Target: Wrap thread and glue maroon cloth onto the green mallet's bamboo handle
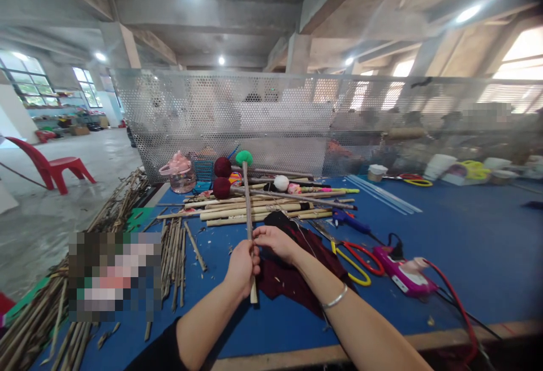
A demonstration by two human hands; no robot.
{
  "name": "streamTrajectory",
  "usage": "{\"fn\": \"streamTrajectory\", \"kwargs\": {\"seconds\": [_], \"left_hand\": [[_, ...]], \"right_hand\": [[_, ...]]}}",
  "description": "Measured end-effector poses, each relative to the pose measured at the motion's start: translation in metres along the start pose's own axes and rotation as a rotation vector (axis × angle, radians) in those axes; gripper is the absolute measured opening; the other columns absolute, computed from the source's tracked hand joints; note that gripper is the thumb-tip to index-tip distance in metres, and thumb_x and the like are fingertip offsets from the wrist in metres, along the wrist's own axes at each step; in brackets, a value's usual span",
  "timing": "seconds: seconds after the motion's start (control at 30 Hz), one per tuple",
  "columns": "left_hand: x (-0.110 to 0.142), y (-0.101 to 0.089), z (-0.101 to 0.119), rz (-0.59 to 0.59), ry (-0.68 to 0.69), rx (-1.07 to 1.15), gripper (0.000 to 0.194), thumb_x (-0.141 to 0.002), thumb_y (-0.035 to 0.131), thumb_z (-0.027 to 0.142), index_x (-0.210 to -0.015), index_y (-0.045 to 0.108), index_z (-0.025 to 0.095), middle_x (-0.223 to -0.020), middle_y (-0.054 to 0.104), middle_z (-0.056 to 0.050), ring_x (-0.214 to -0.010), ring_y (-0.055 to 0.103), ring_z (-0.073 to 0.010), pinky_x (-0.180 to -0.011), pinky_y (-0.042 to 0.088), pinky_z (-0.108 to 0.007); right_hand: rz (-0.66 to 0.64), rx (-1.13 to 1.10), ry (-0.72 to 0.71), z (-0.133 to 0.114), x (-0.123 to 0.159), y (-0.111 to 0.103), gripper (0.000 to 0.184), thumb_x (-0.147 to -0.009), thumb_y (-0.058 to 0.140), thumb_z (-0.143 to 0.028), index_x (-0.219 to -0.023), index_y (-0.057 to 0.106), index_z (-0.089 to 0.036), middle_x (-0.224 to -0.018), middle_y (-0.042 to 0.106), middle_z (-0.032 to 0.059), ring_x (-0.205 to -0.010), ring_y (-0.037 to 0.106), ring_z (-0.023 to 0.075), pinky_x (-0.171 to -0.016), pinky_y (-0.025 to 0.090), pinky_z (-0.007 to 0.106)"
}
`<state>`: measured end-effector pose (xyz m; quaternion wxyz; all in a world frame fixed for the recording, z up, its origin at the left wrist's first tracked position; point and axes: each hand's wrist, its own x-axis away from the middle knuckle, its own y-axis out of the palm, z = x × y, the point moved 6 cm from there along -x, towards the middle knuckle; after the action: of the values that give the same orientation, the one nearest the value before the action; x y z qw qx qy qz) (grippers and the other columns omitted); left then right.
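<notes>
A wooden stick (248,204) with a fuzzy green ball (244,158) at its far end stands tilted away from me over the table. My left hand (242,269) is closed around its lower part, and the bare end pokes out below the fist. The fingers of my right hand (274,242) are bent together against the stick just above; whether they also pinch something small cannot be made out. Dark maroon cloth (278,275) lies under my right wrist. Behind the stick, dark red balls (222,188) and a white ball (281,182) sit on other sticks.
Right of the cloth are scissors (360,255) with red and yellow handles, a blue glue gun (350,220) and a magenta power strip (403,272) with cords. Loose sticks (173,258) lie left. A pink-topped jar (181,176) stands before a perforated metal screen (229,116).
</notes>
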<state>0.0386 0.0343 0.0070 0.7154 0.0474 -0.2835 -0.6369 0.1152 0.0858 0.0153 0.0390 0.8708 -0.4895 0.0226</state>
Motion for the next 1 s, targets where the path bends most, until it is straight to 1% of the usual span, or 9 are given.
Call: {"fn": "streamTrajectory", "kwargs": {"seconds": [0.2,0.3,0.4,0.53,0.6,0.67,0.77,0.87,1.0], "left_hand": [[-0.003,-0.009,0.006,0.032,-0.028,0.02,0.017,-0.075,0.046,0.031,-0.067,0.039,0.018,-0.047,0.029,0.01,-0.033,0.019,-0.0011,-0.033,0.01,-0.014],[-0.004,-0.008,0.006,0.033,-0.036,0.043,0.019,-0.075,0.048,0.033,-0.069,0.039,0.018,-0.048,0.03,0.01,-0.033,0.019,-0.0008,-0.033,0.009,-0.014],[-0.003,-0.006,0.004,0.04,-0.045,0.097,0.018,-0.077,0.049,0.031,-0.07,0.04,0.018,-0.048,0.033,0.01,-0.032,0.02,-0.0004,-0.032,0.01,-0.013],[-0.003,-0.006,0.005,0.043,0.01,0.101,0.024,-0.073,0.06,0.033,-0.07,0.044,0.015,-0.05,0.04,0.008,-0.032,0.024,0.0012,-0.03,0.013,-0.011],[-0.004,-0.007,0.004,0.036,0.011,0.095,0.024,-0.073,0.062,0.031,-0.069,0.046,0.014,-0.051,0.043,0.007,-0.032,0.029,0.0013,-0.03,0.018,-0.011],[-0.005,-0.007,0.0,0.024,-0.033,0.126,0.018,-0.079,0.056,0.027,-0.072,0.049,0.013,-0.053,0.049,0.004,-0.035,0.038,-0.0004,-0.033,0.028,-0.011],[-0.007,-0.006,-0.008,0.009,-0.13,0.158,0.016,-0.084,0.048,0.025,-0.077,0.052,0.012,-0.059,0.055,0.0,-0.043,0.051,-0.0044,-0.041,0.041,-0.014],[-0.005,-0.003,-0.011,-0.011,-0.18,0.105,0.021,-0.085,0.047,0.029,-0.074,0.052,0.012,-0.057,0.054,0.0,-0.043,0.052,-0.006,-0.043,0.044,-0.017],[0.001,0.001,-0.007,-0.07,-0.151,0.02,0.029,-0.086,0.044,0.035,-0.069,0.051,0.012,-0.056,0.053,0.0,-0.042,0.05,-0.0055,-0.045,0.043,-0.018]], "right_hand": [[0.046,0.028,-0.083,-0.003,-0.005,0.003,0.033,-0.061,0.069,-0.035,-0.083,0.059,-0.013,-0.064,0.061,-0.0011,-0.058,0.053,0.0096,-0.063,0.037,0.025],[0.073,0.044,-0.096,-0.001,-0.007,0.001,0.036,-0.061,0.069,-0.039,-0.084,0.059,-0.013,-0.061,0.06,-0.0021,-0.055,0.051,0.0093,-0.06,0.036,0.024],[0.163,0.055,-0.107,0.0,-0.008,-0.005,0.033,-0.06,0.07,-0.037,-0.08,0.056,-0.014,-0.054,0.056,-0.0042,-0.05,0.047,0.0083,-0.054,0.033,0.023],[0.208,0.041,-0.094,0.003,-0.008,-0.009,0.032,-0.06,0.069,-0.034,-0.082,0.056,-0.014,-0.054,0.056,-0.0042,-0.05,0.048,0.0086,-0.053,0.033,0.022],[0.187,0.0,-0.072,0.005,-0.008,-0.008,0.034,-0.06,0.07,-0.034,-0.083,0.056,-0.013,-0.056,0.057,-0.0034,-0.051,0.049,0.0082,-0.053,0.034,0.022],[0.111,-0.07,-0.017,0.007,-0.007,-0.004,0.034,-0.06,0.069,-0.036,-0.08,0.056,-0.012,-0.054,0.056,-0.0034,-0.048,0.048,0.0071,-0.049,0.032,0.02],[0.006,-0.114,0.093,0.008,-0.004,0.001,0.033,-0.062,0.067,-0.041,-0.072,0.055,-0.012,-0.049,0.05,-0.0046,-0.038,0.04,0.0042,-0.038,0.02,0.018],[0.035,-0.103,0.125,0.005,-0.002,-0.002,0.031,-0.061,0.069,-0.039,-0.066,0.054,-0.012,-0.048,0.048,-0.0055,-0.033,0.033,0.0019,-0.035,0.011,0.019],[0.038,-0.151,0.065,0.0,-0.001,-0.003,0.03,-0.058,0.071,-0.036,-0.063,0.053,-0.012,-0.048,0.049,-0.0046,-0.037,0.039,0.0041,-0.038,0.021,0.019]]}}
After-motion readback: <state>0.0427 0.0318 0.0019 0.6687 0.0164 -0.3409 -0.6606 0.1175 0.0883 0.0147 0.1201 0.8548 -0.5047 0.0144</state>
